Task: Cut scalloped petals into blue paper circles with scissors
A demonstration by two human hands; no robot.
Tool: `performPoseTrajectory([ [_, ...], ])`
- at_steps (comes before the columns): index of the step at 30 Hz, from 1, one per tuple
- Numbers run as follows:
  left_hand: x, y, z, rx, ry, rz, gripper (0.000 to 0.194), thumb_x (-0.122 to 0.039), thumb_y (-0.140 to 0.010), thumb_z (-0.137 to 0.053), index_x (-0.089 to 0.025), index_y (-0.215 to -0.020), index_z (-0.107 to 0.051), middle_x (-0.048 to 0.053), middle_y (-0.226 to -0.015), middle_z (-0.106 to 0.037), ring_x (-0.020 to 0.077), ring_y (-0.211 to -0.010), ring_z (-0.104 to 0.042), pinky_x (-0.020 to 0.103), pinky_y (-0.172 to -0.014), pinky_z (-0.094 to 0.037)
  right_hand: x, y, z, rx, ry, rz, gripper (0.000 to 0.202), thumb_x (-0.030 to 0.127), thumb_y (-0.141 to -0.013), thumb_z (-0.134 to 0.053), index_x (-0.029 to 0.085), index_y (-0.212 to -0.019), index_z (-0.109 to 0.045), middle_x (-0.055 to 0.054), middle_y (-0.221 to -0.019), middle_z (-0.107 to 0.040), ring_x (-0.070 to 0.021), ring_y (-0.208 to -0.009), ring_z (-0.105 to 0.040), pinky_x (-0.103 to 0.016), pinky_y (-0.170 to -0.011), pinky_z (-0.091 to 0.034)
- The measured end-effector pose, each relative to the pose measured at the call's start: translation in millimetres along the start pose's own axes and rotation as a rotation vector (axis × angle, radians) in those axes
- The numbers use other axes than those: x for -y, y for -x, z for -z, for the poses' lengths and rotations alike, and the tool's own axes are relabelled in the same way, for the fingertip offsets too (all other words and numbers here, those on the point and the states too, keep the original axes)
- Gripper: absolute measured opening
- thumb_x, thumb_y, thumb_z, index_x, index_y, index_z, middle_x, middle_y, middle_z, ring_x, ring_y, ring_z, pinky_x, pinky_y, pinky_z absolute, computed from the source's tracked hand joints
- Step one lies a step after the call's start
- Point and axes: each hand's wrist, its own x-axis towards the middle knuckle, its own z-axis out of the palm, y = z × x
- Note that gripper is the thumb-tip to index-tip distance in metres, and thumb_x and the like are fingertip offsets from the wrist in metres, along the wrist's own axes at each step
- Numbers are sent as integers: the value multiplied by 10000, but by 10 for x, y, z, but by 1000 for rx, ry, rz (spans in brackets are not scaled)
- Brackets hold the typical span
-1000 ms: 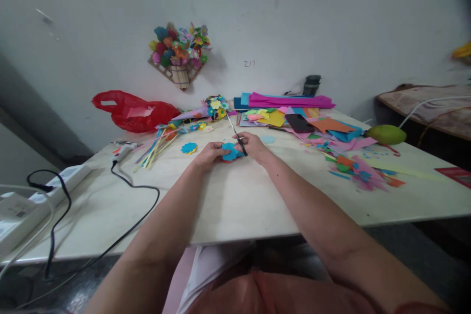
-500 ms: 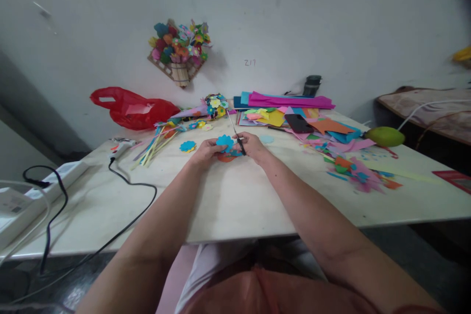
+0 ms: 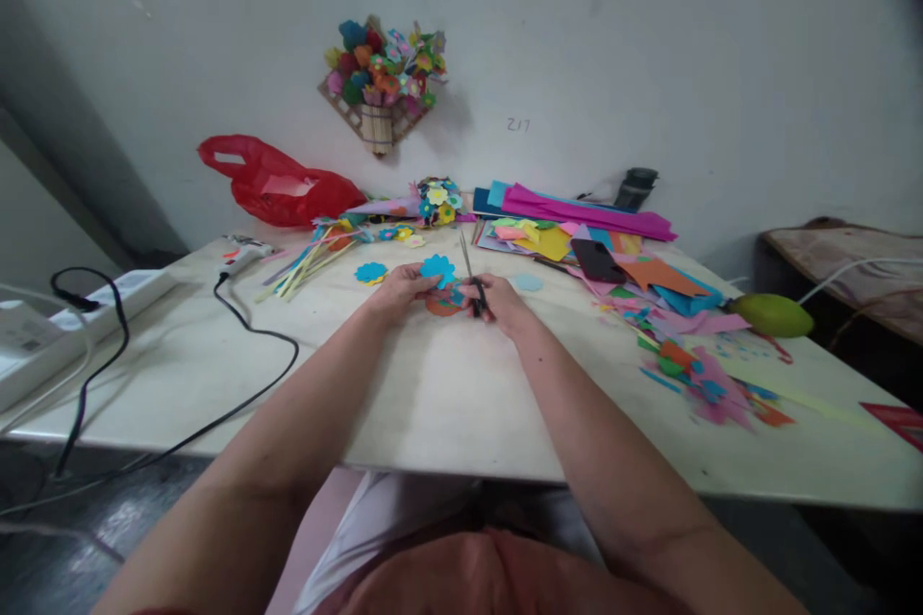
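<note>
My left hand (image 3: 404,290) pinches a blue paper flower (image 3: 437,270) with a scalloped edge. In my right hand (image 3: 499,299) are scissors (image 3: 474,281) with black handles, their blades pointing up and away from me, apart from the flower. An orange paper piece (image 3: 442,306) lies on the table under and between my hands, with some blue paper by it. Left of my left hand rests another blue paper flower (image 3: 371,273) with yellow showing beneath it. A pale blue paper piece (image 3: 528,282) lies to the right of my right hand.
A glue gun (image 3: 243,258) and its black cord lie left, near a white power strip (image 3: 137,286). Behind are paper strips (image 3: 307,261), a red bag (image 3: 288,192) and a flower bouquet (image 3: 438,200). Paper scraps (image 3: 710,384), a phone (image 3: 597,260) and a green fruit (image 3: 771,315) lie right.
My hands have drawn apart a little, and the scissors have come away from the blue flower, now standing more upright. The view has turned slightly.
</note>
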Motion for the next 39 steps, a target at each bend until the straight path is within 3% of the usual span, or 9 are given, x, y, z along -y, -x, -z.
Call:
performPoseTrajectory([
  [3, -32, 12, 13, -43, 15, -14, 346, -343, -639, -922, -138, -841, -730, 79, -818, -772, 197, -727, -739, 281, -714, -586, 0, 12, 3, 55, 22, 9, 152, 238, -890, -720, 150, -822, -617, 2, -568, -661, -83, -404, -572, -165, -313, -248],
  [9, -48, 3, 2, -145, 65, -4, 224, -214, -730, -847, -130, -905, -735, 98, -905, -777, 212, -765, -745, 309, -743, -583, 37, 10, -83, 31, 14, -20, 298, 442, -959, -655, 159, -877, -617, -6, -587, -669, -86, -435, -588, -156, -332, -275],
  [13, -75, 28, -31, -163, 117, -10, 121, -115, -772, -791, -100, -881, -741, 86, -858, -769, 215, -774, -738, 318, -772, -575, 68, 0, -56, 132, 106, 5, 274, 411, -968, -650, 156, -871, -632, -1, -588, -661, -86, -432, -575, -164, -333, -292],
  [17, -102, 14, -49, -141, 194, -42, 195, -120, -725, -831, -102, -902, -752, 114, -933, -784, 238, -816, -756, 323, -766, -596, 51, -19, 118, 123, 118, 34, 239, 369, -974, -643, 152, -875, -635, 10, -578, -643, -84, -413, -558, -168, -321, -295],
  [23, -98, -159, -119, -200, 237, -57, 166, -135, -739, -820, -109, -890, -758, 128, -989, -779, 256, -893, -767, 333, -809, -605, -37, -40, 300, 142, 106, 68, 230, 313, -968, -632, 147, -810, -614, 10, -550, -625, -86, -382, -547, -171, -297, -280],
  [28, -190, -316, -287, -197, 202, 27, 137, -97, -768, -773, -100, -903, -750, 140, -981, -766, 261, -937, -763, 353, -856, -595, -18, -52, 385, 154, 102, 78, 204, 303, -973, -613, 148, -841, -633, -9, -589, -666, -110, -411, -594, -183, -309, -346],
  [32, -237, -448, -510, -266, 212, 67, 91, -90, -774, -710, -111, -862, -722, 116, -905, -756, 257, -950, -761, 339, -839, -593, 34, -24, 522, 117, 72, 84, 210, 330, -982, -603, 152, -875, -628, -13, -595, -679, -115, -418, -605, -180, -320, -351],
  [39, 21, -531, -840, -357, 353, 54, 159, -119, -710, -676, -157, -865, -670, 77, -917, -749, 238, -1027, -746, 304, -855, -583, 38, 60, 762, 53, 58, 77, 198, 301, -983, -597, 146, -864, -629, 13, -558, -636, -89, -392, -563, -170, -320, -313],
])
